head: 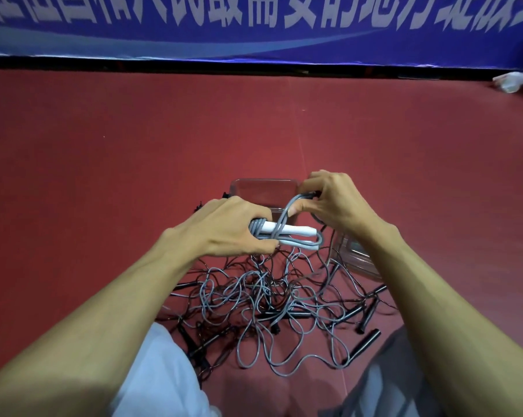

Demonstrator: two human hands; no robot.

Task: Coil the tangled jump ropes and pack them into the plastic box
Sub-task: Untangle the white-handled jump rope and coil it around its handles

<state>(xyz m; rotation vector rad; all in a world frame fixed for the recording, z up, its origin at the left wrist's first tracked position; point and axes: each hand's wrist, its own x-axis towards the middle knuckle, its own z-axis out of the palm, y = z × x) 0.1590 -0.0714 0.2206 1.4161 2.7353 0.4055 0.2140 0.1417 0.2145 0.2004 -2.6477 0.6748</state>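
My left hand (227,227) grips a coiled grey jump rope with white handles (290,233), held level above the floor. My right hand (329,200) pinches a grey loop of that same rope, which crosses over the white handles. Just behind both hands stands the clear plastic box (263,188), partly hidden by them. Below the hands lies a tangled pile of grey and black jump ropes (269,299) with black handles (364,344) scattered around it.
A clear plastic lid (356,257) lies right of the pile. The red floor (133,145) stretches around. A blue banner (254,25) runs along the back, with a crumpled white bag (511,81) at far right. My knees are at the bottom edge.
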